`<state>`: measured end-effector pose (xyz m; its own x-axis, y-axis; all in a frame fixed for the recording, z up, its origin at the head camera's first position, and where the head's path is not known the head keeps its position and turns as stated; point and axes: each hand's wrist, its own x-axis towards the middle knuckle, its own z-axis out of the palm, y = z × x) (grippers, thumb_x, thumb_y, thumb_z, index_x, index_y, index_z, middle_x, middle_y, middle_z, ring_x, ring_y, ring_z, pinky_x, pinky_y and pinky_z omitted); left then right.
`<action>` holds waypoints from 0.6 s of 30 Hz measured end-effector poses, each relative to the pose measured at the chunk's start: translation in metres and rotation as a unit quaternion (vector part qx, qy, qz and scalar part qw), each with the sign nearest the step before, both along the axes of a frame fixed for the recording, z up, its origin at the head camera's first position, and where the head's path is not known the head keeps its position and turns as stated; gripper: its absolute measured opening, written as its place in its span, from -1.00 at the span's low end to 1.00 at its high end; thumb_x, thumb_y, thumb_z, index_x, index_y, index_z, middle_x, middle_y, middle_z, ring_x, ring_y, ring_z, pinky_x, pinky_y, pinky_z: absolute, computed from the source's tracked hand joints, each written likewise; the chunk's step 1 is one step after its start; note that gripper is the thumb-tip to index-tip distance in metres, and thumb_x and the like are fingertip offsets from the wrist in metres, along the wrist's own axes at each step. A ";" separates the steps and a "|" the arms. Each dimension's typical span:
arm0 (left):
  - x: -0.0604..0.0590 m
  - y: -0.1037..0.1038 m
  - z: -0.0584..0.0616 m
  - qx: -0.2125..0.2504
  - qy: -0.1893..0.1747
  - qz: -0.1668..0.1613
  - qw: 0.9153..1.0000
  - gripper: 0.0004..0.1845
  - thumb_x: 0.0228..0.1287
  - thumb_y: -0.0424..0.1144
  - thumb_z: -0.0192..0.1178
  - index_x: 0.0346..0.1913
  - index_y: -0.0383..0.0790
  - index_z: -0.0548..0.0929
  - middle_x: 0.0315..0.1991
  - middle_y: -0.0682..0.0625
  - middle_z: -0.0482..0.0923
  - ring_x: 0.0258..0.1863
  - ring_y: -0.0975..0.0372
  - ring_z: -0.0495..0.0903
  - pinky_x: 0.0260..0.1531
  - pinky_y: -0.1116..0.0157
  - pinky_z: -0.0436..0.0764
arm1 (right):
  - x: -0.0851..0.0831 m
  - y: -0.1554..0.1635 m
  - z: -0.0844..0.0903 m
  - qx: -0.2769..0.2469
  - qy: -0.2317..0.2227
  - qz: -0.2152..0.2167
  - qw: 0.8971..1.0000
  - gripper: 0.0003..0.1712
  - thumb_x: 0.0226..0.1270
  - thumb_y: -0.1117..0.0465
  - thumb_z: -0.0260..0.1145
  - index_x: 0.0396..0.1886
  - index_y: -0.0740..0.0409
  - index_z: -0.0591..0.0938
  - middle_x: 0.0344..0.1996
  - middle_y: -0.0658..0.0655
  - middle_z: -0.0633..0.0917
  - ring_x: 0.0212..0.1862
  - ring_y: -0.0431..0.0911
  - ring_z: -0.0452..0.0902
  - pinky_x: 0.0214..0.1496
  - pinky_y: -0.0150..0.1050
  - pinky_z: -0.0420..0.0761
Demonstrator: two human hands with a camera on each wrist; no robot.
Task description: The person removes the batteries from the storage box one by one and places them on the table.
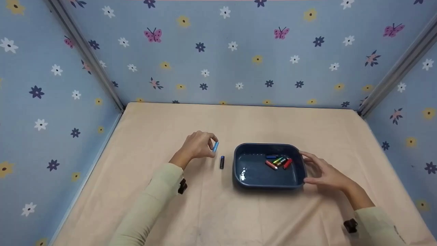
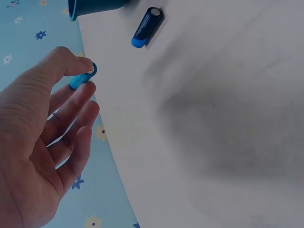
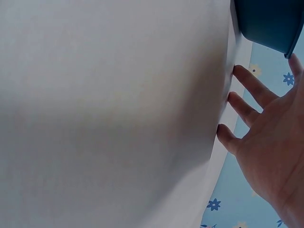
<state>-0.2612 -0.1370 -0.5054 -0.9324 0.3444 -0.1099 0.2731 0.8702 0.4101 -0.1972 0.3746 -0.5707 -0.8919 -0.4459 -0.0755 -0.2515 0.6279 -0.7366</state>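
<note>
Light-blue battery [image 1: 215,146] pinched in left hand [image 1: 197,146].

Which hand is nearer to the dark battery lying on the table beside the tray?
Left. The left hand, pinching a light blue battery, is just up-left of the dark battery. The right hand is beyond the blue tray, at its right rim.

Light blue cylindrical battery [image 1: 215,146]: pinched between thumb and fingertips of the left hand [image 1: 197,145], lifted off the cloth, tilted nearly upright (its metal end cap shows in the left wrist view [image 2: 83,76]).

Dark blue-and-black cylindrical battery [image 1: 222,162]: lying flat on the beige cloth, between the left hand and the tub, touching neither.

Dark blue rounded plastic tub [image 1: 239,171]: upright, open, right hand [image 1: 324,172] with spread fingers at its right wall.

Small batteries in red, green, blue [image 1: 278,161]: clustered in the tub's far right corner.
</note>
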 end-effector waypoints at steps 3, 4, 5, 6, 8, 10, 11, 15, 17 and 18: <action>0.003 0.002 -0.007 0.008 0.001 0.002 1.000 -0.49 0.25 -0.16 0.56 0.28 -0.11 0.82 -0.19 0.07 0.90 0.05 0.04 0.71 0.18 -0.02 0.67 | 0.000 0.000 0.000 -0.005 0.002 0.004 1.000 0.10 0.43 0.06 0.64 0.83 -0.22 0.26 0.66 0.40 0.48 0.68 0.51 0.32 0.59 0.75 0.05; 0.004 0.002 -0.010 0.011 0.000 0.002 1.000 -0.49 0.25 -0.17 0.56 0.27 -0.11 0.82 -0.20 0.08 0.90 0.03 0.05 0.71 0.17 -0.01 0.67 | 0.000 0.000 0.000 -0.005 0.002 0.005 1.000 0.10 0.43 0.07 0.64 0.83 -0.22 0.26 0.66 0.39 0.48 0.68 0.51 0.32 0.59 0.75 0.05; 0.004 0.003 -0.012 0.014 -0.002 0.003 1.000 -0.50 0.24 -0.17 0.57 0.26 -0.11 0.82 -0.21 0.08 0.90 0.01 0.07 0.71 0.15 0.00 0.67 | 0.000 0.000 0.000 -0.006 0.002 0.006 1.000 0.10 0.43 0.07 0.64 0.83 -0.22 0.26 0.66 0.40 0.47 0.68 0.51 0.32 0.59 0.75 0.05; 0.005 0.003 -0.015 0.017 -0.004 0.003 1.000 -0.50 0.24 -0.18 0.57 0.26 -0.12 0.83 -0.21 0.08 0.90 -0.02 0.09 0.71 0.13 0.02 0.67 | 0.000 0.000 0.000 -0.007 0.002 0.006 1.000 0.10 0.43 0.07 0.64 0.83 -0.22 0.26 0.67 0.40 0.47 0.68 0.51 0.32 0.59 0.75 0.04; 0.006 0.004 -0.021 0.022 -0.009 0.002 1.000 -0.51 0.24 -0.19 0.58 0.25 -0.14 0.83 -0.23 0.08 0.90 -0.09 0.13 0.72 0.09 0.05 0.67 | 0.000 0.000 0.000 -0.006 0.001 0.005 1.000 0.10 0.43 0.06 0.64 0.83 -0.23 0.26 0.67 0.39 0.46 0.68 0.51 0.32 0.58 0.76 0.03; 0.008 0.004 -0.027 0.028 -0.016 0.002 0.999 -0.50 0.23 -0.20 0.59 0.25 -0.16 0.83 -0.24 0.08 0.90 -0.16 0.17 0.72 0.07 0.07 0.69 | 0.000 0.000 0.000 -0.002 0.000 0.002 1.000 0.10 0.43 0.04 0.64 0.83 -0.26 0.26 0.67 0.38 0.47 0.69 0.50 0.32 0.58 0.77 0.04; 0.008 0.005 -0.030 0.031 -0.019 0.002 0.999 -0.50 0.23 -0.21 0.60 0.25 -0.17 0.83 -0.25 0.08 0.90 -0.18 0.19 0.72 0.07 0.07 0.70 | 0.000 0.000 0.000 -0.001 -0.001 0.001 1.000 0.10 0.42 0.03 0.64 0.83 -0.27 0.26 0.68 0.37 0.47 0.69 0.50 0.31 0.58 0.78 0.03; 0.011 0.006 -0.041 0.036 -0.028 0.003 0.999 -0.50 0.23 -0.22 0.61 0.25 -0.19 0.83 -0.25 0.08 0.90 -0.21 0.23 0.74 0.13 0.04 0.74 | 0.000 0.001 0.000 0.004 -0.001 -0.003 1.000 0.10 0.42 0.01 0.64 0.83 -0.29 0.26 0.69 0.36 0.46 0.70 0.49 0.30 0.57 0.78 0.05; 0.012 0.007 -0.046 0.037 -0.031 0.005 0.999 -0.51 0.24 -0.23 0.61 0.24 -0.20 0.83 -0.26 0.08 0.90 -0.21 0.22 0.75 0.15 0.02 0.76 | 0.000 0.001 0.000 0.006 -0.001 -0.003 1.000 0.10 0.41 0.01 0.64 0.82 -0.28 0.27 0.68 0.36 0.47 0.70 0.49 0.30 0.57 0.78 0.07; 0.012 0.007 -0.048 0.037 -0.033 0.006 0.999 -0.51 0.24 -0.23 0.61 0.23 -0.20 0.83 -0.26 0.08 0.90 -0.20 0.22 0.75 0.15 0.01 0.76 | 0.000 0.001 0.000 0.006 0.000 -0.004 1.000 0.10 0.41 0.01 0.64 0.82 -0.28 0.27 0.68 0.36 0.47 0.70 0.49 0.30 0.57 0.77 0.07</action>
